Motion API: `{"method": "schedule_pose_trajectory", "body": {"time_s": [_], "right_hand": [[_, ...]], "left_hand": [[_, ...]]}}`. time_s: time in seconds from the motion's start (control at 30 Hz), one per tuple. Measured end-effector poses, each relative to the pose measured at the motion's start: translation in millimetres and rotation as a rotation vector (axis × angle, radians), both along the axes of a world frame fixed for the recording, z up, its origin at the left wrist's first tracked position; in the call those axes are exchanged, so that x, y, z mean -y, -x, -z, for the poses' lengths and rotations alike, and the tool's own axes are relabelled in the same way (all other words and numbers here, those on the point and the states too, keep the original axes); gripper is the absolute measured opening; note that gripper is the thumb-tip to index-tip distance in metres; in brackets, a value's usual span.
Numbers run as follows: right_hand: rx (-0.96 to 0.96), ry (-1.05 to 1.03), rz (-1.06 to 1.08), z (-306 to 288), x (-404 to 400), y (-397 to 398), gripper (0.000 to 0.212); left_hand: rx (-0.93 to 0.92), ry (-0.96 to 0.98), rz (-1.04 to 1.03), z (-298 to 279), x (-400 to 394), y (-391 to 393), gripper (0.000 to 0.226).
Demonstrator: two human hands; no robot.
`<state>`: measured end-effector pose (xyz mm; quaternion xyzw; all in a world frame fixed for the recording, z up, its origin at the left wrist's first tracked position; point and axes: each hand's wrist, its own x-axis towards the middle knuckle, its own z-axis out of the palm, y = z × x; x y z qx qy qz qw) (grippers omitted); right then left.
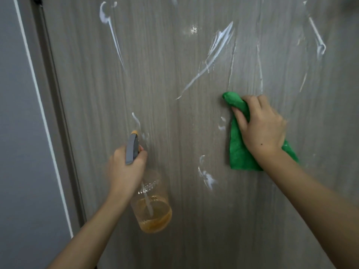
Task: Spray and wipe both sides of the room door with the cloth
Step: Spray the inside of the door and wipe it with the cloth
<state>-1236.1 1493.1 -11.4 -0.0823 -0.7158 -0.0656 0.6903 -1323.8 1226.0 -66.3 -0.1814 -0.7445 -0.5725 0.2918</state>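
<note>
My right hand (262, 129) presses the green cloth (240, 152) flat on the door (174, 113) at about three o'clock, fingers (240, 115) closed over its bunched top. My left hand (126, 169), at seven o'clock, grips the spray bottle (153, 208) by its neck, nozzle toward the door. White foam streaks (219, 45) run from eleven to one o'clock

Dim, soft light; slight blur, edges warped.

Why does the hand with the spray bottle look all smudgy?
In the head view, the left hand and spray bottle are motion-blurred; the right hand on the green cloth looks sharper; a glare spot shines on the wet door.
</note>
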Motion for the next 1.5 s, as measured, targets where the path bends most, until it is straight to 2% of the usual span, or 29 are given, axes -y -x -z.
{"method": "schedule_pose_trajectory", "body": {"time_s": [0.13,0.27,0.5,0.7,0.8,0.97,1.07,1.23,1.5], "right_hand": [[-0.003,0.015,-0.005,1,1,0,0.028],[0.009,0.008,0.004,0,0,-1,0.028],[0.041,0.018,-0.009,-1,2,-2,0.032],[-0.049,0.106,-0.075,-16,-4,-27,0.029],[-0.071,0.107,-0.047,-34,-20,-49,0.03],[-0.052,0.086,-0.005,-37,-51,-67,0.029],[-0.027,0.091,0.036,-25,-63,-63,0.027],[-0.068,0.071,0.06,-20,-68,-58,0.026],[-0.039,0.121,0.021,-16,-58,-63,0.031]], "left_hand": [[0.032,-0.065,0.036,4,-3,-1,0.014],[0.076,-0.087,0.038,10,-8,0,0.023],[0.018,0.007,0.021,-3,-17,-20,0.028],[-0.044,-0.026,0.088,-43,-36,-42,0.03],[-0.07,-0.042,0.133,-69,-53,-51,0.022],[-0.091,-0.07,0.121,-97,-85,-62,0.032],[-0.101,-0.044,0.111,-99,-96,-63,0.024],[-0.08,0.018,0.071,-93,-99,-65,0.025],[-0.108,-0.047,0.18,-77,-88,-71,0.02]]}}
